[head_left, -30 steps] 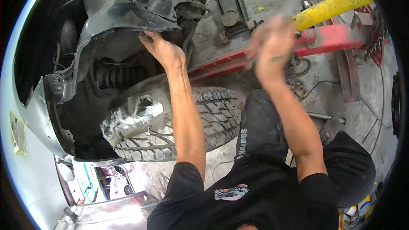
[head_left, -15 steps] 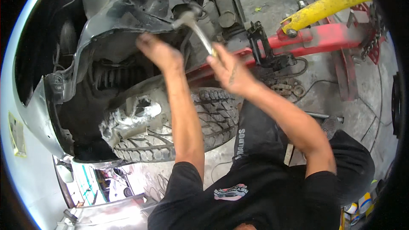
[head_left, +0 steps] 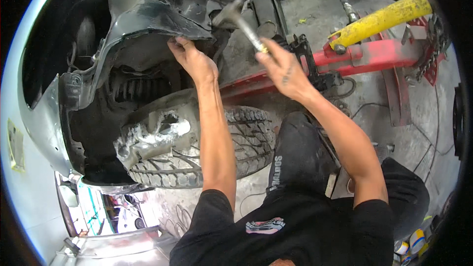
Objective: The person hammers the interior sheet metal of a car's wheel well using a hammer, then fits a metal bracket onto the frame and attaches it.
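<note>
My right hand (head_left: 286, 71) is closed around the handle of a hammer (head_left: 249, 32). The hammer's metal head is raised just right of the torn end of a dark grey body panel (head_left: 162, 17). Beneath that panel's lower edge, my left hand (head_left: 194, 64) is closed with its fingertips bent up against the lip. Whatever those fingers hold, if anything, is hidden. Below my left forearm lies a treaded tire (head_left: 241, 143). A whitish, torn metal piece (head_left: 148, 140) with a ragged hole rests on top of it.
A red steel beam (head_left: 379, 54) with a yellow cylinder (head_left: 382, 19) and a chain (head_left: 433, 49) extends across the right side. Behind the wheel arch sits a dark coil spring (head_left: 140, 88). Cans (head_left: 416, 241) stand at the lower right. A light-coloured car panel (head_left: 34, 202) curves along the left.
The hammer and my right hand have shifted right and slightly away from the panel's end. My left hand has moved a little right, and its fingers now meet the panel's lower edge.
</note>
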A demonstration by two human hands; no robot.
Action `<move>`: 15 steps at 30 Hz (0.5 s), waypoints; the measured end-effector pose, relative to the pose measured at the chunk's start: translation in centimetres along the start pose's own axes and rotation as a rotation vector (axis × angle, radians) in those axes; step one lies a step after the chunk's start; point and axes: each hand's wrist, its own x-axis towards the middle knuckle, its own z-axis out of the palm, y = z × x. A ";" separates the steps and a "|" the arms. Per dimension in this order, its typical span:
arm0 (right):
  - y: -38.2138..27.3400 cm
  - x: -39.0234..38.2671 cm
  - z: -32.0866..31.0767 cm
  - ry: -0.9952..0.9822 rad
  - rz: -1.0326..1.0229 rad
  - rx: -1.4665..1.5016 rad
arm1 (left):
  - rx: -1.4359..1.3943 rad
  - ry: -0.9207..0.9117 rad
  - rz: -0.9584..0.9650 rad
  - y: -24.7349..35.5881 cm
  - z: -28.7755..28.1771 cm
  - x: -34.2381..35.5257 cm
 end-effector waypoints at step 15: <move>0.6 2.0 2.1 0.705 -0.551 -0.138 | 0.084 0.028 0.021 -0.7 1.0 -0.2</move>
